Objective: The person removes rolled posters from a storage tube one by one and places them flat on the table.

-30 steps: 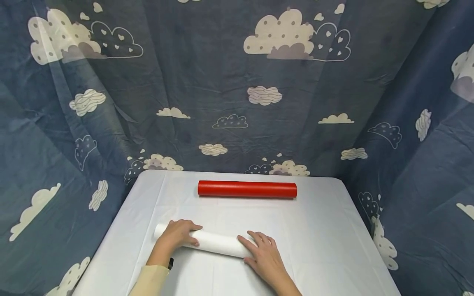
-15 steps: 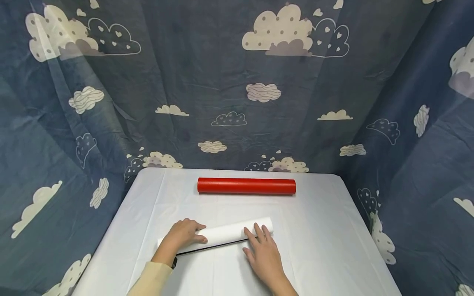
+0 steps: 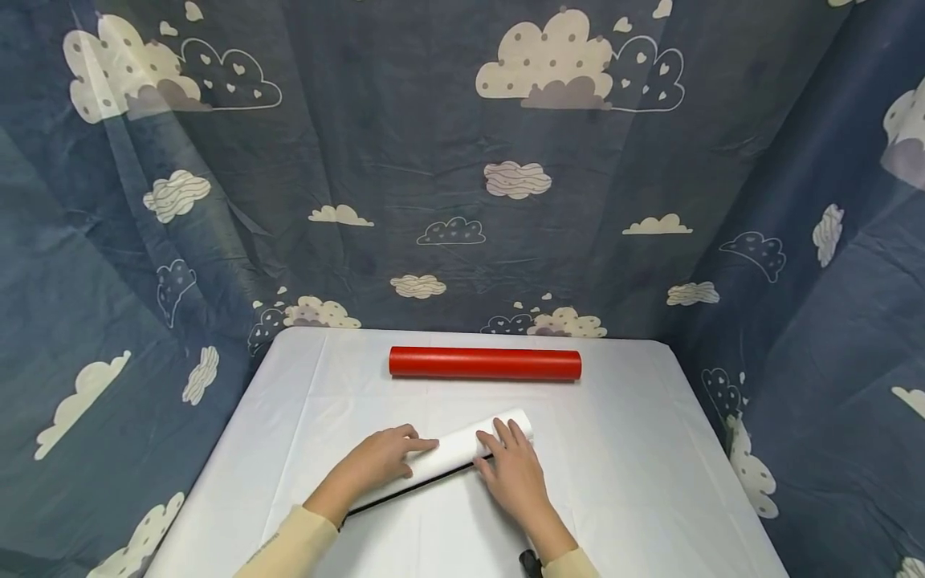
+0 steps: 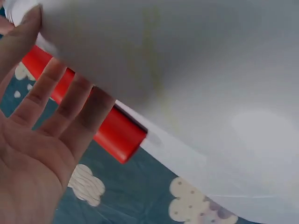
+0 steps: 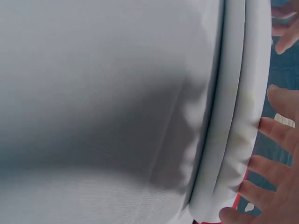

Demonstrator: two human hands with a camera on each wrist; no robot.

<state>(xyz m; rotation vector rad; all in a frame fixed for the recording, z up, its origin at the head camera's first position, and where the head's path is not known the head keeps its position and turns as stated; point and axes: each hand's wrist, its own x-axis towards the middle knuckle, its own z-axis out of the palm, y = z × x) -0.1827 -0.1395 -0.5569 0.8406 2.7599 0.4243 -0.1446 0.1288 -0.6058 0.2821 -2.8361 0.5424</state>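
Note:
A white roll [image 3: 455, 445] lies aslant on the white-covered table, its right end farther away. A dark line runs along its near edge; layered edges [image 5: 229, 116] show in the right wrist view. My left hand [image 3: 383, 464] holds its left part, with the thumb on the near side and the index finger pointing along it. In the left wrist view the fingertips are hidden behind the white surface [image 4: 187, 70]. My right hand [image 3: 515, 474] rests spread fingertips on the right part of the roll. Behind lies a red roll [image 3: 484, 364].
The white tabletop [image 3: 636, 466] has rounded far corners. Dark blue cloth [image 3: 448, 144] printed with clouds hangs behind and at both sides. A black band [image 3: 531, 563] sits by the right wrist.
The white roll has turned, its right end moving away and its left end nearer. The dark edge line has come into view. My left hand has shifted right along it. The red roll stays put.

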